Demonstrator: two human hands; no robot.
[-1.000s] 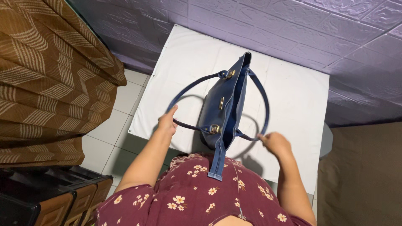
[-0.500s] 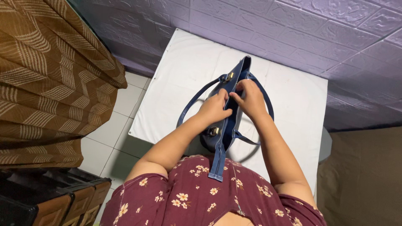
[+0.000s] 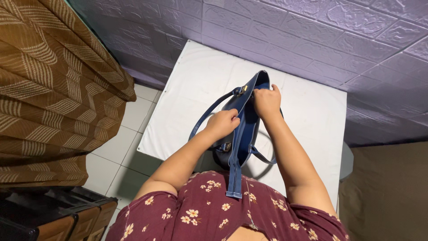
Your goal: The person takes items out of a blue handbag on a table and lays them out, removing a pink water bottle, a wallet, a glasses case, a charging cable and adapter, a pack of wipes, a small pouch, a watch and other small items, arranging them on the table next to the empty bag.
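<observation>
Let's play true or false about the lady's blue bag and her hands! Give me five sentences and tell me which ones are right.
1. The blue handbag stands on a white table. True.
2. The left hand grips the bag's near rim. True.
3. The right hand lies flat on the table, away from the bag. False: it holds the bag's far rim at the opening.
4. The wall behind the table is purple. True.
5. The curtain at the left is plain green. False: it is brown with pale stripes.
</observation>
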